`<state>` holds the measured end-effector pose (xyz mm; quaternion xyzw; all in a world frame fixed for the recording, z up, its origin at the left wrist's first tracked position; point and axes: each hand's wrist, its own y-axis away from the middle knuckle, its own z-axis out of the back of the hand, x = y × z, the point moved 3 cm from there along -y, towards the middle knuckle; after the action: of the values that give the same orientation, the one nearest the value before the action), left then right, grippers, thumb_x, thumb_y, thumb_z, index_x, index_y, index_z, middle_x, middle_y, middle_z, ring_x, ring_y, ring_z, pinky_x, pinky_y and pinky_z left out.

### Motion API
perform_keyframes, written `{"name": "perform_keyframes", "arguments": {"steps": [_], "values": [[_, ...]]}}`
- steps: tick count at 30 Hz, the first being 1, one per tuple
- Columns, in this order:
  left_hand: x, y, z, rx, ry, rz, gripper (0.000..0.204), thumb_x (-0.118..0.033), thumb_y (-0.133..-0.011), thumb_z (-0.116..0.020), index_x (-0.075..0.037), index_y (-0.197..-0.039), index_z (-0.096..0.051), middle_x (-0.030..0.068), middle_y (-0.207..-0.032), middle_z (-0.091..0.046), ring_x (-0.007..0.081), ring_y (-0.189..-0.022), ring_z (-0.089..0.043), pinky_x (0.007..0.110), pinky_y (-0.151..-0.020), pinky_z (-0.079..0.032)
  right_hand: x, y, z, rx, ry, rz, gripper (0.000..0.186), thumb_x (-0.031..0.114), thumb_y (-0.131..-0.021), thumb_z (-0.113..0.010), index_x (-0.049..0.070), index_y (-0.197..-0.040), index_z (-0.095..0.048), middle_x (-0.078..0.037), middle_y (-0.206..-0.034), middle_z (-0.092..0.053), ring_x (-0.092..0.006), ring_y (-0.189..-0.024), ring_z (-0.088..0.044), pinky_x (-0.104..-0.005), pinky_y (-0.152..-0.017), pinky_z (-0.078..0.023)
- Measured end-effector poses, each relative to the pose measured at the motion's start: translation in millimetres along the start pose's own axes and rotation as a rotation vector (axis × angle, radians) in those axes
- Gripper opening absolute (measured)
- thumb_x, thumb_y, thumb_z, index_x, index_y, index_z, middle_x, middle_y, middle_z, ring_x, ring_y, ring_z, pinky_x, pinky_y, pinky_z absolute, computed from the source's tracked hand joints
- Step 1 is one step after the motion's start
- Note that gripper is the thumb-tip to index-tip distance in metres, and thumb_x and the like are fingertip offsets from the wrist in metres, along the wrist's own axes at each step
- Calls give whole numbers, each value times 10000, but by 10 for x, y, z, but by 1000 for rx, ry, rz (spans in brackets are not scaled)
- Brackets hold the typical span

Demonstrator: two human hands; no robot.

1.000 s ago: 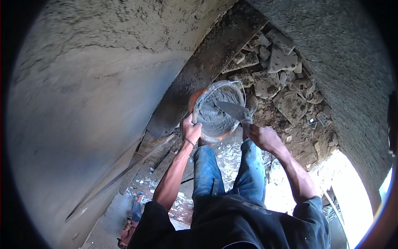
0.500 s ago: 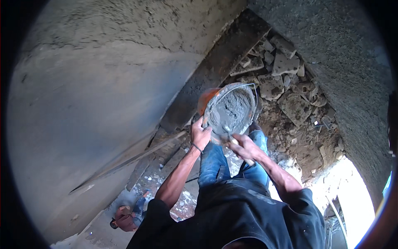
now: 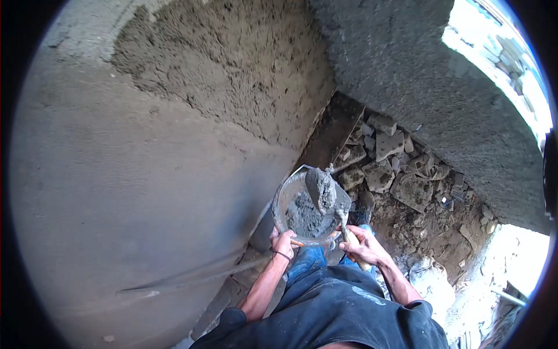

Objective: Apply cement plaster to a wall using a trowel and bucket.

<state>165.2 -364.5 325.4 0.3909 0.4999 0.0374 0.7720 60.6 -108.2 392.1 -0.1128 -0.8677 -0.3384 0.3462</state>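
My left hand (image 3: 282, 241) is closed on the near left rim of an orange bucket (image 3: 281, 216) with a wire handle. Wet grey mortar (image 3: 307, 220) lies inside it. In my right hand (image 3: 361, 246) is the wooden handle of a trowel (image 3: 345, 203), gripped in closed fingers. The trowel's blade is over the far right part of the bucket, and a heap of mortar (image 3: 323, 187) rests on it. The bucket is tipped so that its mouth faces me, in front of my legs.
A wall (image 3: 151, 174) rises on the left, with a rougher, darker patch of mortar (image 3: 232, 64) higher up. Another rough grey wall (image 3: 418, 87) stands on the right. Broken stone rubble (image 3: 395, 151) covers the ground between them. A thin pole (image 3: 221, 272) leans by the left wall.
The trowel has come up out of the bucket's mortar with a load on its blade. My view has shifted toward the upper wall, and the person at lower left is out of view.
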Motion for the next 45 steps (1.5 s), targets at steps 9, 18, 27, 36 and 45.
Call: {"name": "perform_keyframes", "arguments": {"steps": [9,18,27,36,45], "values": [[279,-275,636,63,71,67,677,99,-641,-485,-139,-1274,-443,176,-996,-550,346,-671,-616,512,-486,-551,118,208,-668,-42,-544,330,616,121,-852,-663,62,-1392,-372,-46,-703,-532,-126,-491,-518,-257,-438,-448],[437,-702,1084,-107,169,402,489,164,-713,-454,-19,-1167,-457,290,-1099,-496,505,-999,-562,724,-805,-452,982,1061,-262,-723,-537,1128,495,108,-855,-572,43,-1326,-436,-22,-699,-563,-73,-432,-496,-211,-331,-432],[502,-1042,1428,-182,123,341,312,117,-765,-467,49,-1067,-504,288,-1029,-539,488,-927,-595,712,-787,-469,1391,2155,426,-1924,-181,1449,506,72,-881,-630,27,-1335,-410,-64,-756,-517,-117,-523,-500,-239,-421,-444],[814,-936,1744,-101,-36,183,523,64,-718,-525,-92,-1210,-443,178,-960,-571,343,-687,-620,494,-497,-538,2464,-1722,-489,-1502,1161,1138,338,128,-869,-536,30,-1185,-465,-106,-741,-575,-248,-552,-520,-364,-470,-438],[841,-369,1449,-198,102,109,624,42,-723,-522,-84,-1317,-378,259,-801,-598,365,-445,-609,379,-316,-481,46,-1128,-419,-307,881,530,534,154,-825,-655,20,-1307,-467,-212,-971,-642,-310,-861,-658,-352,-746,-505]]}}
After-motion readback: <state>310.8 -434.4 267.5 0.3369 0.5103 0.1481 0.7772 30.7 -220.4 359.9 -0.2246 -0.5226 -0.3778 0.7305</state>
